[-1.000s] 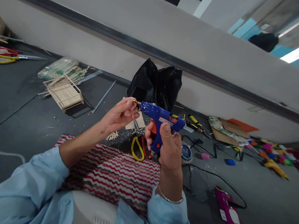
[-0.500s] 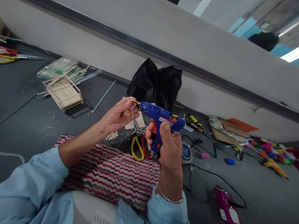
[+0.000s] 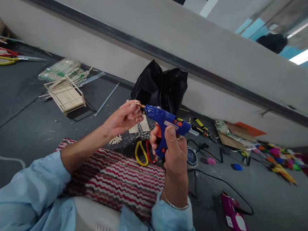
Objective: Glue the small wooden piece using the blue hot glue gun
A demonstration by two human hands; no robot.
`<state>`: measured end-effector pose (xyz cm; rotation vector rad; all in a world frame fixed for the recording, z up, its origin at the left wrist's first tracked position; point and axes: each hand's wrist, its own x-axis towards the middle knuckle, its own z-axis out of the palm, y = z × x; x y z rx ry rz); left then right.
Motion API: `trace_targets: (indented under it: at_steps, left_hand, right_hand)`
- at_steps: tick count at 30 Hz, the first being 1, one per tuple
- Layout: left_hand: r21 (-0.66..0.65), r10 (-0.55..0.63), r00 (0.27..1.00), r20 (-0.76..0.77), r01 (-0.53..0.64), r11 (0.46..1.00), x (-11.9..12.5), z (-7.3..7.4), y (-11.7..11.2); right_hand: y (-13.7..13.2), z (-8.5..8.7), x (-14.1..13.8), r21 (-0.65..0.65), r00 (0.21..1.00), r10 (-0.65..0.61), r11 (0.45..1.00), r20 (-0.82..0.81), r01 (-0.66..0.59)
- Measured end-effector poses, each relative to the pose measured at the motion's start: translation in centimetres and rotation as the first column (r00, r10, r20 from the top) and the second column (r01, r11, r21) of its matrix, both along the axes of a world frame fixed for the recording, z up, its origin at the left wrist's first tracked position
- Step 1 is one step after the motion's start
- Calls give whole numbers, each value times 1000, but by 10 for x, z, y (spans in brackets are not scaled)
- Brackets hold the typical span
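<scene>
My right hand (image 3: 173,149) grips the handle of a blue glue gun (image 3: 163,120) with an orange trigger, held up over the grey floor. Its brass nozzle points left. My left hand (image 3: 123,119) has its fingertips pinched right at that nozzle tip, and whatever small piece they hold is hidden by the fingers. Below the hands lie yellow-handled scissors (image 3: 141,154) and a heap of small pale bits (image 3: 115,140).
A red-and-white striped cloth (image 3: 116,178) covers my lap. A wooden stick frame (image 3: 65,95) and a bag of sticks (image 3: 59,69) lie far left, a black bag (image 3: 160,87) against the wall, a pink packet (image 3: 232,214), black cables and colourful craft pieces (image 3: 279,159) on the right.
</scene>
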<state>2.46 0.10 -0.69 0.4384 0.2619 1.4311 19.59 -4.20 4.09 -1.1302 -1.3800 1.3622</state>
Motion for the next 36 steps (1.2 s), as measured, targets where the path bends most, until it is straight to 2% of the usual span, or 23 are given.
trace_targets:
  at_steps: [4,19,23,26,30,32,34,35,36]
  left_hand:
    - [14,-11,1000,4,11,1000,0,0,0]
    - [-83,26,999,-35,-28,996,0,3,1]
    - [-56,29,999,-30,-31,998,0,1,2]
    - [-17,26,999,-24,-26,1000,0,-1,3]
    - [-48,32,999,-39,-34,998,0,-1,4]
    - [-64,36,998,-49,-40,997,-1,0,4]
    - [-69,45,997,-57,-49,996,-3,2,4]
    - [-69,55,997,-61,-59,996,-5,3,4]
    - [-68,66,996,-67,-71,995,-6,4,4]
  right_hand:
    - [2,-2,1,-8,1000,6,1000,8,-5]
    - [3,-3,2,-9,1000,23,1000,-20,-23]
    - [2,-1,3,-21,1000,11,1000,-29,-12]
    - [-3,3,0,5,999,-7,1000,-52,7]
    - [-13,8,0,95,996,-65,993,-55,70]
    - [-16,11,7,178,990,-140,974,0,138]
    - [-15,14,22,328,945,-293,915,145,233]
    - [-13,15,32,426,886,-397,863,242,271]
    - [-10,16,44,532,787,-508,799,349,280]
